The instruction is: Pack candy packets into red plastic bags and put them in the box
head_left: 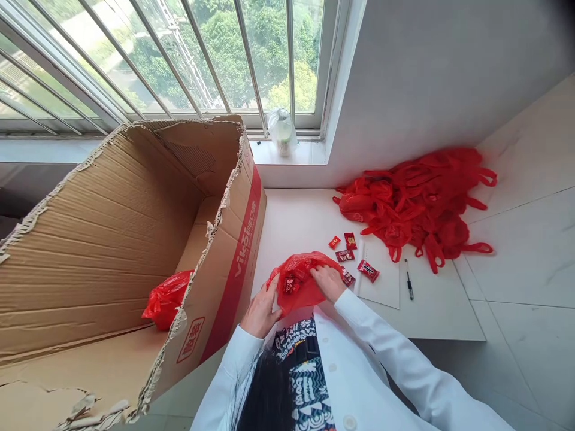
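Both hands grip a red plastic bag (300, 281) that lies on the white table (440, 317), just right of the big cardboard box (112, 239). The left hand (263, 311) clasps the bag's near-left edge, fingers closed on the film; the right hand (330, 281) pinches its right side. Small wrapped candies show through the bag. Just right of the bag lie loose red candies (354, 254), a sheet of paper (381, 284) and a pen (409, 280). Farther right sits a pile of red bags (417, 203). Inside the box rests a tied red bag (166, 299).
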Tool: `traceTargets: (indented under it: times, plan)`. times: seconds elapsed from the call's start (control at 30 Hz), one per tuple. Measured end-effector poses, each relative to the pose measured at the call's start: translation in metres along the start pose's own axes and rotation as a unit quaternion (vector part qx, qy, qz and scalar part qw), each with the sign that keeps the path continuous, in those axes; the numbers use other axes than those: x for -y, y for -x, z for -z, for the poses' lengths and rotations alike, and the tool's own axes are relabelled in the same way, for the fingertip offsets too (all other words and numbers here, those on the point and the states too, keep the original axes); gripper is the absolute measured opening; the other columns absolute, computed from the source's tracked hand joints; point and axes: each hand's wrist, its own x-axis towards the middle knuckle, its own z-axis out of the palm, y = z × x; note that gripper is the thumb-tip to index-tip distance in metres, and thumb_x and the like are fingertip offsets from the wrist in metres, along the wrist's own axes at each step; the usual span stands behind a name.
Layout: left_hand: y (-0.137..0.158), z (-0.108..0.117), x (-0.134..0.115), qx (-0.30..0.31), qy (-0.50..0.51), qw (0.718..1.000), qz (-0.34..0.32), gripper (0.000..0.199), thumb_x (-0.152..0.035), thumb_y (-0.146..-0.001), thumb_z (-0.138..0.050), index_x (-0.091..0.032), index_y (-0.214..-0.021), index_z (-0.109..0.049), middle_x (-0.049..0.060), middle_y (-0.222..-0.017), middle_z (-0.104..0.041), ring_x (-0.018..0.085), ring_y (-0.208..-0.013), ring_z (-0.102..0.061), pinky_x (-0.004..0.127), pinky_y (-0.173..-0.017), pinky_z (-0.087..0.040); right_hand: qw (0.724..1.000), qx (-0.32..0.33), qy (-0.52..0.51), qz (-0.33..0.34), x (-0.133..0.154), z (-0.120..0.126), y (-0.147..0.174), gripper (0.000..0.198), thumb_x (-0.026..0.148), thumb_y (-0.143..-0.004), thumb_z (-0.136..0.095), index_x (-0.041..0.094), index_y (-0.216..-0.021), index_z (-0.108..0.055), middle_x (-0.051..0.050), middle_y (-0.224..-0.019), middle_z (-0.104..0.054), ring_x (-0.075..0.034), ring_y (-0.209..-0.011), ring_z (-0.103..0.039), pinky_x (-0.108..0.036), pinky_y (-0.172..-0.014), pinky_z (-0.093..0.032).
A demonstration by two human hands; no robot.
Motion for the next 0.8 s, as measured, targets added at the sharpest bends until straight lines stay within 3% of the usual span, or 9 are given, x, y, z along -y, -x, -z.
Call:
traceTargets:
  times: [0.13, 0.23, 0.33, 0.4, 0.5, 0.6, 0.7, 0.8]
  plan:
    - [0.005, 0.013, -0.01, -0.046, -0.031, 0.998, -0.013, 0.047, -0.007, -0.078, -0.043, -0.023, -0.121, -0.053, 0.007, -0.105, -0.066, 0.022, -0.097, -0.063, 0.034, -0.086, -0.049, 0.995, -0.012, 0.097, -0.032, -0.024, 0.002, 0.014, 0.032, 0.007, -0.084, -0.04, 0.009, -0.109, -0.06, -0.022, -0.114, -0.056, -0.034, -0.116, -0.039, -0.05, -0.094, -0.025]
    - [0.004, 0.023, -0.022, -0.106, 0.004, 0.994, -0.023, 0.041, -0.018, -0.085, -0.039, -0.02, -0.124, -0.05, 0.006, -0.089, -0.067, 0.02, -0.086, -0.065, 0.031, -0.081, -0.049, 0.994, 0.016, 0.09, -0.055, -0.048, 0.008, 0.013, 0.029, 0.003, -0.08, -0.041, 0.009, -0.097, -0.064, -0.02, -0.094, -0.063, -0.032, -0.104, -0.047, -0.046, -0.087, -0.029]
    - [0.002, 0.03, -0.026, -0.14, 0.023, 0.989, 0.034, 0.041, -0.022, -0.084, -0.042, -0.015, -0.124, -0.048, 0.005, -0.083, -0.065, 0.018, -0.07, -0.064, 0.029, -0.07, -0.048, 0.998, -0.022, -0.011, -0.058, -0.065, 0.022, 0.012, 0.024, 0.003, -0.077, -0.043, 0.014, -0.08, -0.064, -0.012, -0.079, -0.065, -0.026, -0.09, -0.051, -0.039, -0.081, -0.031]
    - [0.004, 0.032, -0.024, -0.123, 0.013, 0.989, 0.075, 0.035, -0.023, -0.082, -0.044, -0.014, -0.114, -0.054, 0.005, -0.079, -0.065, 0.017, -0.064, -0.062, 0.027, -0.064, -0.045, 0.988, -0.078, -0.121, -0.055, -0.07, 0.035, 0.014, 0.022, 0.007, -0.076, -0.044, 0.018, -0.076, -0.062, -0.006, -0.079, -0.066, -0.021, -0.083, -0.052, -0.035, -0.079, -0.033]
    - [0.011, 0.035, -0.02, -0.088, -0.023, 0.989, 0.12, 0.019, -0.025, -0.081, -0.046, -0.016, -0.089, -0.06, 0.004, -0.072, -0.064, 0.017, -0.061, -0.059, 0.026, -0.06, -0.04, 0.942, -0.149, -0.295, -0.058, -0.069, 0.048, 0.022, 0.016, 0.015, -0.077, -0.043, 0.02, -0.076, -0.059, -0.001, -0.078, -0.065, -0.016, -0.074, -0.053, -0.028, -0.073, -0.036]
    - [0.02, 0.039, -0.022, -0.078, -0.04, 0.988, 0.125, 0.017, -0.029, -0.081, -0.047, -0.018, -0.072, -0.056, 0.002, -0.067, -0.061, 0.017, -0.062, -0.056, 0.025, -0.058, -0.036, 0.895, -0.156, -0.412, -0.072, -0.064, 0.047, 0.034, 0.014, 0.021, -0.078, -0.042, 0.02, -0.078, -0.055, 0.0, -0.077, -0.063, -0.015, -0.071, -0.054, -0.026, -0.068, -0.039]
    - [0.022, 0.041, -0.029, -0.061, 0.003, 0.994, 0.087, 0.024, -0.037, -0.082, -0.048, -0.019, -0.067, -0.055, -0.002, -0.06, -0.057, 0.015, -0.059, -0.052, 0.024, -0.057, -0.034, 0.881, -0.152, -0.442, -0.068, -0.059, 0.039, 0.045, 0.012, 0.02, -0.078, -0.041, 0.02, -0.077, -0.053, -0.001, -0.083, -0.063, -0.016, -0.079, -0.055, -0.026, -0.071, -0.039]
    - [0.017, 0.037, -0.034, -0.058, 0.126, 0.988, 0.062, 0.028, -0.045, -0.081, -0.051, -0.019, -0.075, -0.059, -0.001, -0.069, -0.061, 0.015, -0.065, -0.054, 0.024, -0.062, -0.039, 0.909, -0.153, -0.385, -0.043, -0.054, 0.039, 0.057, 0.015, 0.019, -0.082, -0.04, 0.019, -0.074, -0.052, -0.001, -0.081, -0.062, -0.016, -0.08, -0.053, -0.027, -0.071, -0.038]
